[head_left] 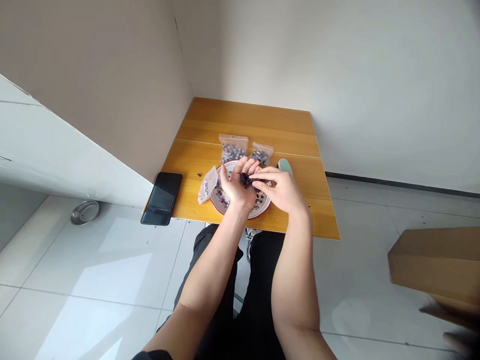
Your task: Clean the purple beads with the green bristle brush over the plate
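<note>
My left hand (238, 189) is turned palm up, its fingers stretched out and slightly cupped, over a plate of beads. A small dark, knobbly clump (245, 180), like black beads, lies on its palm. From the right, my right hand (279, 187) pinches a dark strand of the clump between thumb and fingertips; the exact hold is partly hidden. Below both hands, the round white plate (244, 217) with a red rim holds many loose beads in red, purple, black and white. A clear bag (208, 186) with some beads leans on the plate's left rim.
Two zip bags of beads, a larger bag (233, 148) and a smaller bag (262, 153), lie behind the plate. A pale green-topped object (285, 166) sits at right. A black phone (162, 198) overhangs the wooden table (255, 120). Walls border the left and back; a cardboard box (435, 257) stands right.
</note>
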Demonstrator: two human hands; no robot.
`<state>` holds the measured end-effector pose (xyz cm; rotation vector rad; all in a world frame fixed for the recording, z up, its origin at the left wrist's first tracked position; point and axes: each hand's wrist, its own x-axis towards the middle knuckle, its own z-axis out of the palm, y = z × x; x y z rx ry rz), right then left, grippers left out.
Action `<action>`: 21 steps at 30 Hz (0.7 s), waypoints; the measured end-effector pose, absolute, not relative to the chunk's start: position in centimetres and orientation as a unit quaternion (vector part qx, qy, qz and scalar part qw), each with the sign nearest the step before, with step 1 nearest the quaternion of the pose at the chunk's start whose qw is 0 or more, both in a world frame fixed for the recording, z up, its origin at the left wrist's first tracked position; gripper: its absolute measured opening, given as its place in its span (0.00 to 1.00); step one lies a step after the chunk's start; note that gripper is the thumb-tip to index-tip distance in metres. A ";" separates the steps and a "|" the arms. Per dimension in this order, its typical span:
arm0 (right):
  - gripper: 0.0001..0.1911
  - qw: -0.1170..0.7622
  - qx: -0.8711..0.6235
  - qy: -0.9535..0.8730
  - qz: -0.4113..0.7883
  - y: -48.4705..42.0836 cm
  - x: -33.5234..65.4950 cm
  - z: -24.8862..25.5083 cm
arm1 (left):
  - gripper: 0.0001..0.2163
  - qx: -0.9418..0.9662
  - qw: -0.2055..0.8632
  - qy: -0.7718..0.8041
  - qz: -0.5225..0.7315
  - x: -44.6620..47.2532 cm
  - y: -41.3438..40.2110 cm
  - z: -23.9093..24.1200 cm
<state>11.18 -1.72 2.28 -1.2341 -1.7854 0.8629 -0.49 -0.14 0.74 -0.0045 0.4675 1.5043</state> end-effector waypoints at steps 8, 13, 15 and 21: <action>0.12 0.355 -0.466 -0.755 0.294 -1.8 9.6 3.0 | 0.28 0.000 0.706 0.226 0.671 -0.3 -0.1 0.5; 0.13 0.369 -0.497 -0.745 0.248 -1.6 9.3 2.9 | 0.28 0.004 0.712 0.197 0.674 -0.4 0.1 0.3; 0.13 0.356 -0.502 -0.750 0.245 -1.8 9.6 2.9 | 0.27 0.001 0.701 0.204 0.683 -0.7 0.1 0.4; 0.14 0.337 -0.470 -0.767 0.278 -2.2 9.3 3.6 | 0.27 -0.005 0.697 0.229 0.679 -0.7 -0.1 0.5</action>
